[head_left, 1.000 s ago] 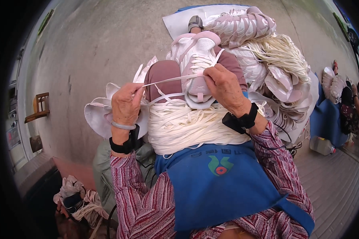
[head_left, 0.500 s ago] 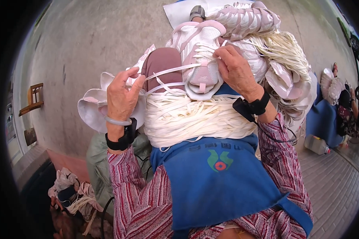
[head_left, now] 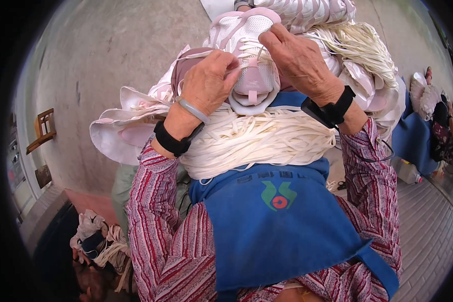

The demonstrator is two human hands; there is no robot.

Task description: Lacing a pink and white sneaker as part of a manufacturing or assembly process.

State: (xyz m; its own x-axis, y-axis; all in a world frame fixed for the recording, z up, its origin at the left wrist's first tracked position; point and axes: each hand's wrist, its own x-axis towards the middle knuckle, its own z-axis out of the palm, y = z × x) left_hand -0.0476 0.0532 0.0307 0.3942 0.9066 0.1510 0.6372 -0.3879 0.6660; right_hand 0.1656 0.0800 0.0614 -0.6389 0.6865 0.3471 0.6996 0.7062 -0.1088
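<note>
Concrete floor | both grips (left hand (head_left: 212,80), right hand (head_left: 297,58)) pinching laces on pink shoe (head_left: 249,55)

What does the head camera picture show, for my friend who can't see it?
Two hands work a white lace on a pale pink and white shoe: the left hand pinches it, the right hand grips the shoe's top. A bundle of white laces lies across the blue apron below.

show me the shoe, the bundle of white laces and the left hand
shoe (head_left: 247,30): head view, on its white mesh toe.
bundle of white laces (head_left: 256,141): head view, middle of the heap on the lap.
left hand (head_left: 209,80): head view, back of the hand.
</note>
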